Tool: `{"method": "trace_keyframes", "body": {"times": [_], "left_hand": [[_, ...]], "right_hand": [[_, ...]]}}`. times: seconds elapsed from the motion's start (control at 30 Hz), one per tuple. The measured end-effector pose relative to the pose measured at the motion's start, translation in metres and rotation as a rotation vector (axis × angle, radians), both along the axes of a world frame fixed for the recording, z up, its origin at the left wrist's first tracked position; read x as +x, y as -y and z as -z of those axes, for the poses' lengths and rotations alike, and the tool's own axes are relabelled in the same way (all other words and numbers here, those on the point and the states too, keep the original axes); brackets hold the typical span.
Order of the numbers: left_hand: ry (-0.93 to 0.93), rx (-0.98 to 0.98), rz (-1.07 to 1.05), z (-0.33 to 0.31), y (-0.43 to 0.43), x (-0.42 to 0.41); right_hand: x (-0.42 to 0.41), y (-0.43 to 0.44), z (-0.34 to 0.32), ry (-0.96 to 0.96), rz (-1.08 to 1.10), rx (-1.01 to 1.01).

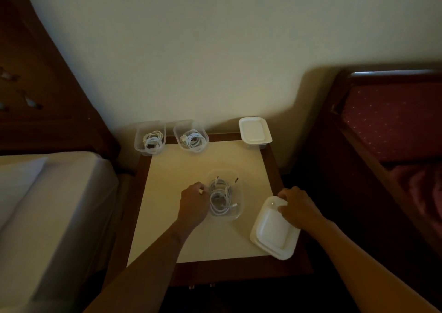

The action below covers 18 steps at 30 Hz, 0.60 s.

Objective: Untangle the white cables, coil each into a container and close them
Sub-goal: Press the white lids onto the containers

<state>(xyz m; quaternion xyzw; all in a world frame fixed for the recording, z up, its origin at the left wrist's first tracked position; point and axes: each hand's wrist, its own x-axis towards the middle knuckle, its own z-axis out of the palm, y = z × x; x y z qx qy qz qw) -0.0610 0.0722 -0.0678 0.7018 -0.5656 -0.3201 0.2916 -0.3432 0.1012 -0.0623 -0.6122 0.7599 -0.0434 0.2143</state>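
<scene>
- My left hand [195, 201] sits curled against the left rim of the middle tub [240, 207], probably to steady it. I cannot tell whether it pinches the rim or a plug.
- The cable [218, 200] lies coiled inside that tub, so I judge coiling done here and closing due.
- My right hand [297, 206] grips the far end of the top lid [271, 226], which lies on a stack at the front right edge of the surface [172, 181], near the tub.
- Two open tubs [138, 143] [178, 131] with coils wait at the back left, and a lidded tub [254, 129] stands back right, out of the way.
</scene>
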Motion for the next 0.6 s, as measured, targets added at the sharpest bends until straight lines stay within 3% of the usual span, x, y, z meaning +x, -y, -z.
{"method": "trace_keyframes", "body": {"times": [0.33, 0.6], "left_hand": [[-0.021, 0.029, 0.002, -0.003, -0.003, 0.001], [-0.053, 0.086, 0.009, -0.008, -0.002, 0.002]], "right_hand": [[-0.013, 0.019, 0.006, 0.091, 0.029, 0.016], [-0.018, 0.032, -0.003, 0.028, -0.017, 0.107]]}}
